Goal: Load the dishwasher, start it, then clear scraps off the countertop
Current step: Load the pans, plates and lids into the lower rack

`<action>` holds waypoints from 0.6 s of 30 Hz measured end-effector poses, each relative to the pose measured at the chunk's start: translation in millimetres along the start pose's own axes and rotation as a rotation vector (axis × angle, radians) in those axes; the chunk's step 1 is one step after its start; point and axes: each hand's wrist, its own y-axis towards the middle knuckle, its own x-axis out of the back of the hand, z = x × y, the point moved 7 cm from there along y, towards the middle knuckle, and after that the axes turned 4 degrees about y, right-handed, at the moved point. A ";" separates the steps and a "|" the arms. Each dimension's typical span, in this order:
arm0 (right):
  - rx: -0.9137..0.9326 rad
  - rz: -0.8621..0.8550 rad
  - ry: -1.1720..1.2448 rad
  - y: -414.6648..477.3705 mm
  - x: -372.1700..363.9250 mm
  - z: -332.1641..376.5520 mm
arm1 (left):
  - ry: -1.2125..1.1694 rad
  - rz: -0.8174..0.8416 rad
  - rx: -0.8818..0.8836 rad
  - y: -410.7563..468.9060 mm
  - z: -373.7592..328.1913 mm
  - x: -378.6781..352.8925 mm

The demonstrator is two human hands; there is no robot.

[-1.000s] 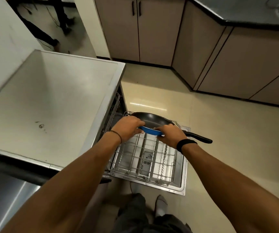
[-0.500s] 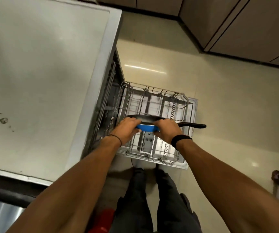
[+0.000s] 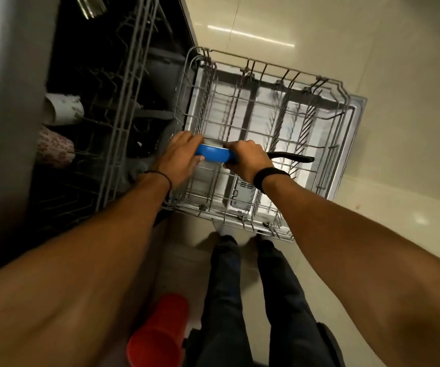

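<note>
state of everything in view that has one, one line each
frying pan, tipped on edge, held over the lower rack
left hand, gripping the pan's rim
right hand, gripping the rim by the handle
lower rack, pulled out over the door
dishwasher door, open, folded down
white mug, on its side in the upper rack

A glossy cream tiled floor (image 3: 399, 75) fills the right side and the far part of the view, its large tiles parted by thin grout lines (image 3: 234, 22). A long bright streak of reflected light (image 3: 250, 35) lies across the tiles near the top, and a smaller, softer glare spot (image 3: 421, 221) shows at the right. The lighting is dim and warm, and the left side sinks into shadow. A red plastic container (image 3: 160, 329) sits low at the bottom edge, its wider open end nearest the camera. A tiny dark speck (image 3: 356, 207) marks one tile
</note>
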 end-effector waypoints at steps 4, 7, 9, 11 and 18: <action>-0.005 -0.013 0.049 29.6 -25.5 -15.1 | 0.011 0.005 -0.002 19.4 23.7 -22.9; 0.011 -0.037 0.076 51.8 -36.1 -21.8 | 0.035 0.019 -0.013 36.2 38.0 -34.3; 0.030 -0.038 0.096 64.0 -41.0 -23.9 | 0.048 0.022 -0.016 46.3 46.7 -40.6; 0.047 -0.040 0.117 76.6 -43.3 -28.5 | 0.050 0.019 -0.029 56.8 54.3 -45.5; 0.049 -0.085 0.167 102.0 -36.2 -46.8 | 0.017 -0.066 -0.062 89.9 57.6 -54.4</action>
